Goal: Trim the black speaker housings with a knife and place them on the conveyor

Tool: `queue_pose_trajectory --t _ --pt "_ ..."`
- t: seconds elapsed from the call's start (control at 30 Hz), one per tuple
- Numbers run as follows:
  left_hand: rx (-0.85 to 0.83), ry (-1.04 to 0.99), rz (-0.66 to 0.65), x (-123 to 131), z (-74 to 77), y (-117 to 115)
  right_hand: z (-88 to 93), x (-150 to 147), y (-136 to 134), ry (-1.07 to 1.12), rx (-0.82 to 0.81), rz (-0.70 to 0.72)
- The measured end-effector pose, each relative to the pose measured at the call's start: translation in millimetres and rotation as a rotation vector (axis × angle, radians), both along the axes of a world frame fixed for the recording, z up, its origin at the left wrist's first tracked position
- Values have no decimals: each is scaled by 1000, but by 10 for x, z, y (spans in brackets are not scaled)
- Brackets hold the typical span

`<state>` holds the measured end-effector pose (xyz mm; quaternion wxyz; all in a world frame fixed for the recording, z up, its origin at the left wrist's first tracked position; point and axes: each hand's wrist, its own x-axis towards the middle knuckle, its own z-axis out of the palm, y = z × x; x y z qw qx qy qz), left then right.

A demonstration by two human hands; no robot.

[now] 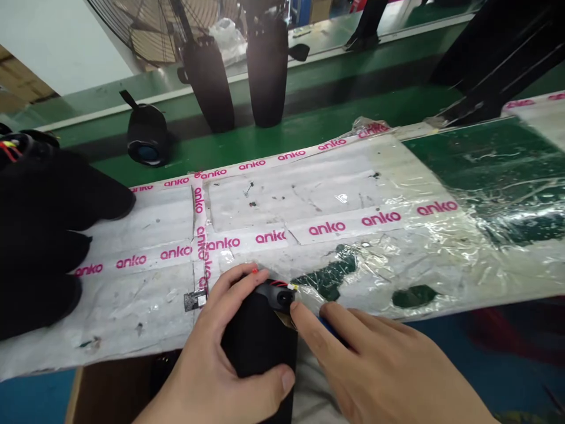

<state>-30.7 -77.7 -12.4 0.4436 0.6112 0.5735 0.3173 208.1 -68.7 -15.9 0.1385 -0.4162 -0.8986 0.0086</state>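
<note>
Nearest, the left hand point(216, 353) has its fingers wrapped around a black case point(258, 335), held in front of the bench's near edge with its open-looking end tilted up. Red wires point(278, 284) and a small white-and-yellow connector point(292, 287) show at that end. The right hand point(379, 353) has its fingers curled around a mostly hidden blue item point(331, 330), its index fingertip at the rim of the case. Low on the left, a cardboard box point(110, 383) stands below the bench point(286, 200), with something dark in it, too shadowed to tell. On the bench, a small black label point(194, 301) lies just beside the left hand. Further left, black housings point(39, 235) lie together; one has an open end with red and yellow wires inside. Beyond, a small black speaker point(148, 135) and two tall dark cylinders point(268, 73) stand on a green belt point(326, 109), before a large fan point(145, 29)
</note>
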Motion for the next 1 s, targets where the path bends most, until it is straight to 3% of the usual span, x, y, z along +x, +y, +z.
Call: queue_pose_trajectory --t 0.27,0.47,0.57,0.63,0.7,0.8,0.9,1.0 --pt "67 8 60 34 -84 -71 56 -15 33 -45 -6 -19" --pt "-27 -2 65 41 -66 -82 24 -21 157 -69 -203 1" --pt "-26 52 2 11 -42 -68 21 -21 260 -91 -368 59" --pt "30 162 -42 -44 -13 -66 6 10 296 -18 -438 111" --pt "105 293 -36 -125 44 -75 -24 59 279 164 -387 101" --pt "153 396 106 -240 176 -123 -70 110 174 428 -264 -2" --pt "126 442 200 -265 286 -200 -88 75 55 492 -311 -53" --pt "74 468 158 -221 295 -254 -100 -26 -25 495 -371 -81"
